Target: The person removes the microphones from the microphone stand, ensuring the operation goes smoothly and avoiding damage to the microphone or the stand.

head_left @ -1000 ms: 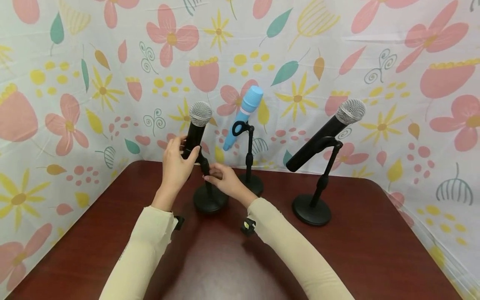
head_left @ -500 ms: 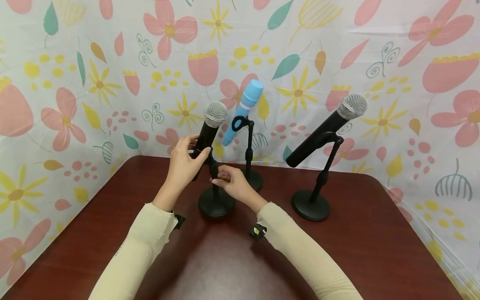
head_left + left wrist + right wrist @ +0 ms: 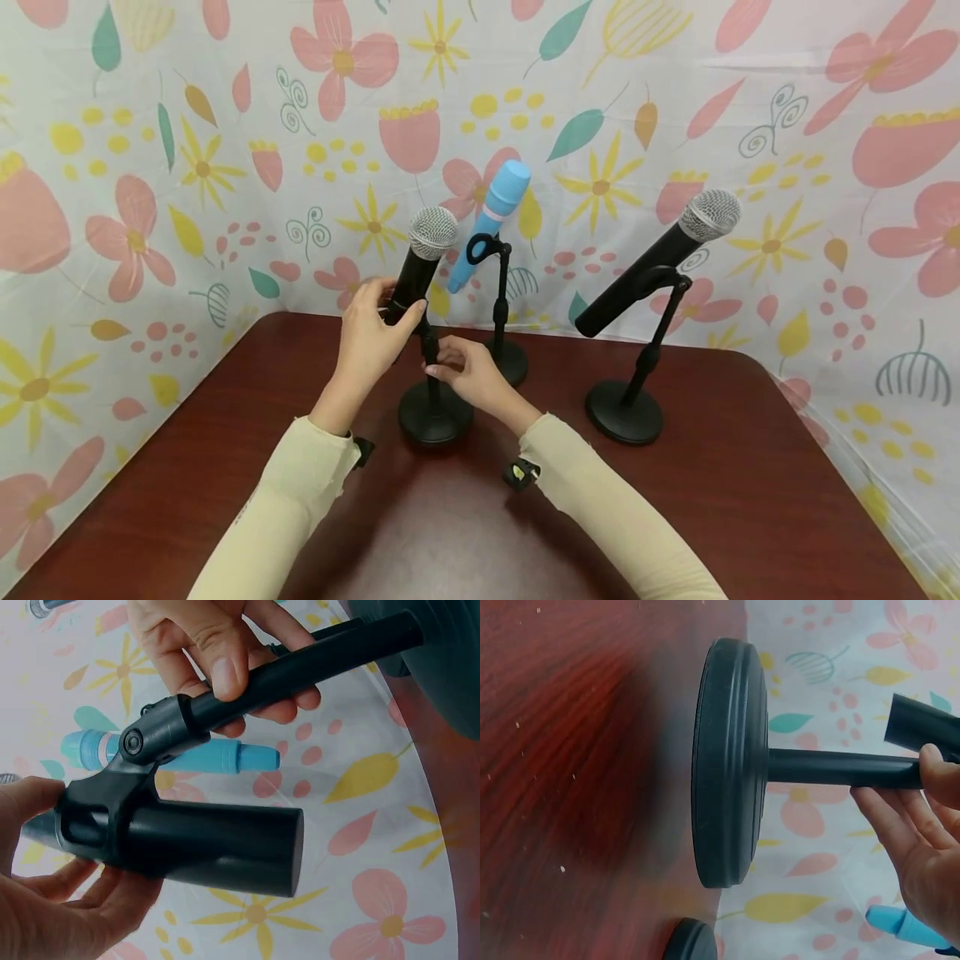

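My left hand grips a black microphone with a silver mesh head. Its fingers and thumb wrap the body where the clip of a black desk stand holds it. The microphone tilts, head up and to the right. With thumb and fingers my right hand pinches the stand's pole below the clip joint. The stand's round base is low over the tabletop; whether it touches I cannot tell. In the left wrist view the microphone's flat tail end sticks out past the clip.
Behind the hands, a light-blue microphone leans in another black stand. To the right, a second silver-headed black microphone rests in its own stand. A flower-print cloth hangs behind the dark red-brown table.
Both hands and the gripped microphone with its stand have shifted right and slightly toward me, mostly in the first half second. The other two microphones keep their places.
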`<state>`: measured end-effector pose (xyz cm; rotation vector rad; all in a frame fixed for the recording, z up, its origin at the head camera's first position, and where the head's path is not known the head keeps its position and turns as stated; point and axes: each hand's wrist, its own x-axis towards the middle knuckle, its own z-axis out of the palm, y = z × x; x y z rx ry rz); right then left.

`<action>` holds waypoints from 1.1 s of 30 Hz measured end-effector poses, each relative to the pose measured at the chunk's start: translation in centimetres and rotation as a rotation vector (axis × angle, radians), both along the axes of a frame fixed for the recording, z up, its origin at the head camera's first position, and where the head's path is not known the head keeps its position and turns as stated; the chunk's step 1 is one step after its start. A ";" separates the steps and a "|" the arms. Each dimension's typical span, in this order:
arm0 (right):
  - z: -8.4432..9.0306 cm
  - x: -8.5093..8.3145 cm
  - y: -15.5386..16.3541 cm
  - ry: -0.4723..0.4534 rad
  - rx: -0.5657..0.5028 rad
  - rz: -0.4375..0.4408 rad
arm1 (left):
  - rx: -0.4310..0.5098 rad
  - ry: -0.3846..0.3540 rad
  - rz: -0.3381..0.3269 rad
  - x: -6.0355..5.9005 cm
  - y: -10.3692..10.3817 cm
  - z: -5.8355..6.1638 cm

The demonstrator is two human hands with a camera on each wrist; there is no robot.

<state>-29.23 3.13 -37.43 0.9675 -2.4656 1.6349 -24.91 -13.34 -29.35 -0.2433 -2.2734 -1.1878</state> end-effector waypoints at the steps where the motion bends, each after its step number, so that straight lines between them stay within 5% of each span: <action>1: -0.1 0.1 -0.1 0.007 -0.002 0.005 | 0.000 0.011 0.012 0.1 0.2 -0.1; 33: -0.6 1.1 0.8 0.097 -0.001 0.008 | 0.094 0.007 0.042 0.8 1.5 -0.8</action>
